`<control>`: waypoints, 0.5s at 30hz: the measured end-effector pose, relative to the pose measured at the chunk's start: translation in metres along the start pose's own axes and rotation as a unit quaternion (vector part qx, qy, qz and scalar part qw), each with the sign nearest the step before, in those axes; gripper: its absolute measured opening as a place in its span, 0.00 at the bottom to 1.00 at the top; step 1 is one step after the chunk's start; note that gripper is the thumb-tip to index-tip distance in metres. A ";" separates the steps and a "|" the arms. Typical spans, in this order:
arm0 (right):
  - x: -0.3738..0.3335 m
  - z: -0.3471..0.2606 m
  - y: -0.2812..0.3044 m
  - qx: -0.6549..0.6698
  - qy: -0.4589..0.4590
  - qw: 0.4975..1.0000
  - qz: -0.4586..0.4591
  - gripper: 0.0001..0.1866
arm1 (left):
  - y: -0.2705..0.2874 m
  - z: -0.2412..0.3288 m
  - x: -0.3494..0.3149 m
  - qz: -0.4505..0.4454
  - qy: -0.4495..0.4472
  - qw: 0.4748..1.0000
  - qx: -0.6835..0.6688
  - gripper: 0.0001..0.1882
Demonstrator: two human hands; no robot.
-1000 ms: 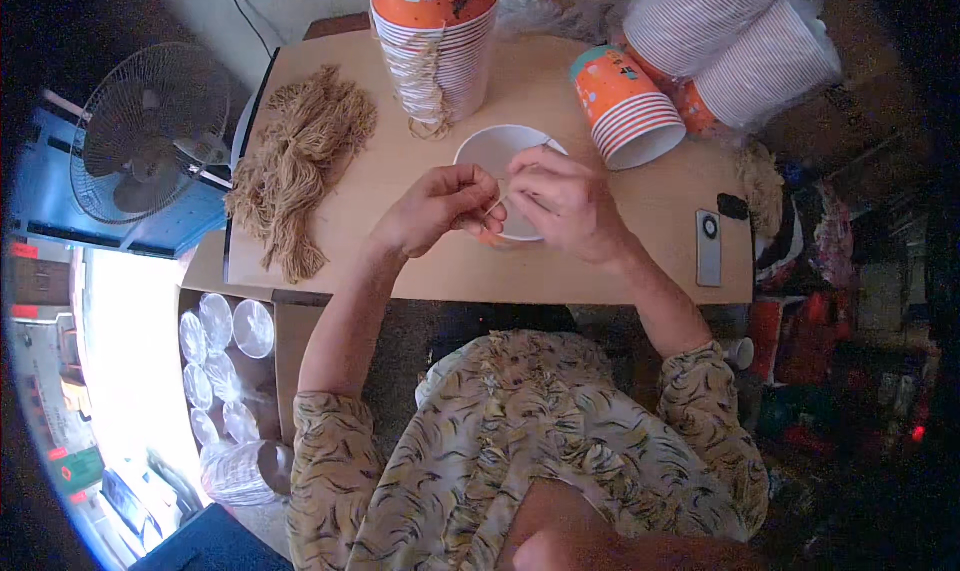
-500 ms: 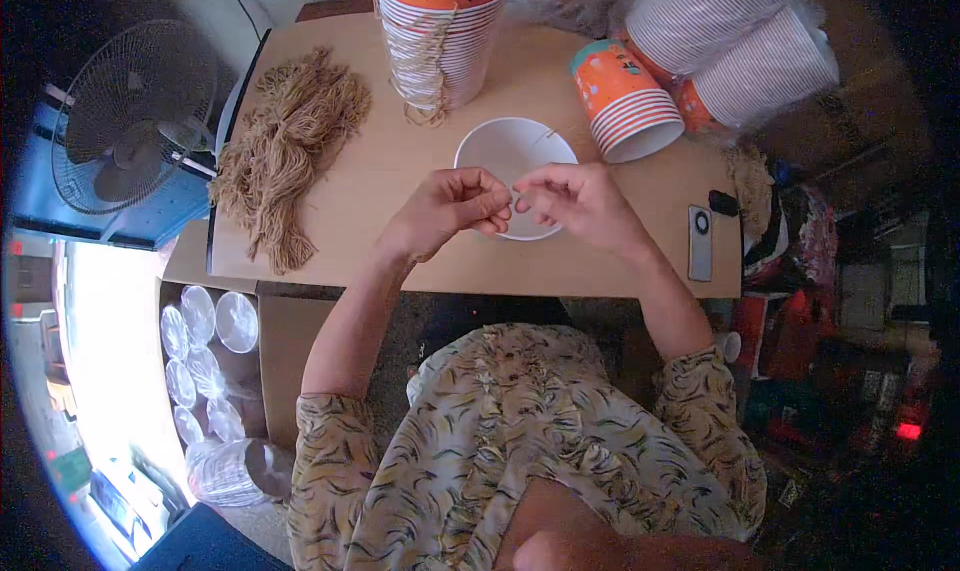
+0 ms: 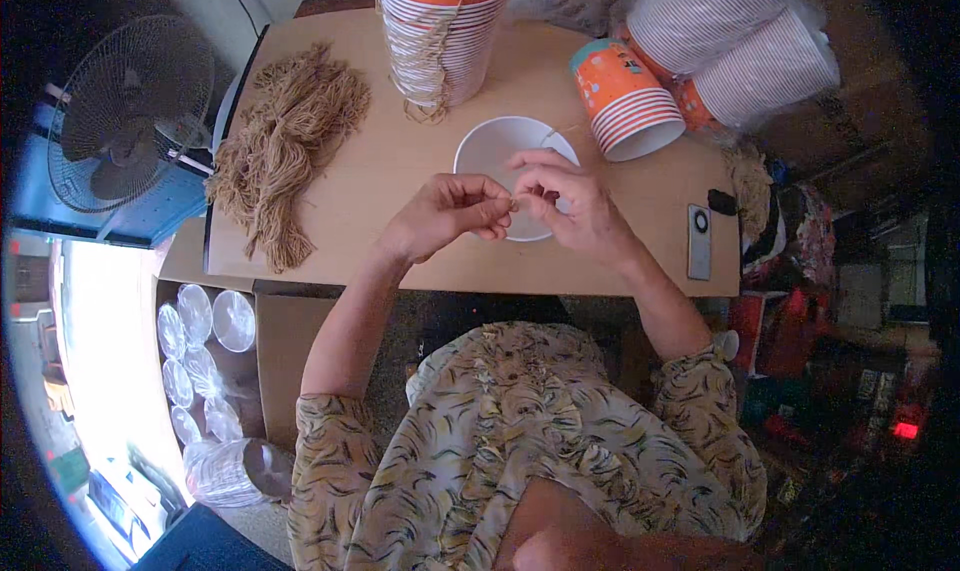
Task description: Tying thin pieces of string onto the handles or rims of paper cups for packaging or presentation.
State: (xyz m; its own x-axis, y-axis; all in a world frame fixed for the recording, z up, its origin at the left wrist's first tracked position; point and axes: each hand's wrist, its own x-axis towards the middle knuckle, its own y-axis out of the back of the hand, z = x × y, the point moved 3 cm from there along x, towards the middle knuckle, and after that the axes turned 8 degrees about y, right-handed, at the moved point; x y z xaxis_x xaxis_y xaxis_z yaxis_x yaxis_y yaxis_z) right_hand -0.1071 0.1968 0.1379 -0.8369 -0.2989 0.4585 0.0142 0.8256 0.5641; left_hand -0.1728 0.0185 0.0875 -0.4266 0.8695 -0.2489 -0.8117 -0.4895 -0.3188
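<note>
My left hand (image 3: 448, 217) is closed in a pinch over a white paper bucket (image 3: 487, 149) standing on the table. Opposite it, my right hand (image 3: 578, 207) has thumb and fingertips brought to the same spot, its other fingers curled. Between the two sets of fingertips shows a small tan bit of string (image 3: 515, 203); most of it is hidden. A thin tan strand also crosses the bucket's far right rim. Beyond the bucket rises a tall stack of orange-and-white paper buckets (image 3: 445, 56), with tan string loops hanging down its side.
A loose heap of tan string (image 3: 300, 136) covers the table's left side. At the right lie a short stack of orange buckets (image 3: 625, 96), plastic-wrapped bucket stacks (image 3: 710, 31) and a phone (image 3: 699, 243). A fan (image 3: 130, 121) stands left, above clear wrapped lids (image 3: 200, 316).
My right hand has turned slightly, its fingers shifting and closing in on the left fingertips. The left hand stays nearly where it was, still pinching.
</note>
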 end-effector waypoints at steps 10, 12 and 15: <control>-0.012 0.005 0.006 0.083 -0.173 0.981 -0.029 0.06 | -0.003 -0.002 0.000 -0.006 -0.008 1.000 -0.007 0.12; -0.012 0.001 0.006 0.067 -0.156 0.985 -0.021 0.06 | -0.002 -0.002 0.001 -0.006 -0.012 1.000 -0.003 0.11; -0.012 -0.002 0.005 0.106 -0.146 0.983 0.017 0.07 | -0.002 -0.002 0.001 0.001 -0.019 1.000 0.001 0.11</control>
State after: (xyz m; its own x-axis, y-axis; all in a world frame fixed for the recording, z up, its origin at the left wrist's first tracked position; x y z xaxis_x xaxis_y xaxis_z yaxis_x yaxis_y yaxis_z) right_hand -0.0957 0.2031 0.1368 -0.9600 -0.1439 0.2403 -0.0432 0.9237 0.3807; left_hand -0.1709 0.0200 0.0856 -0.4426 0.8710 -0.2134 -0.8121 -0.4902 -0.3165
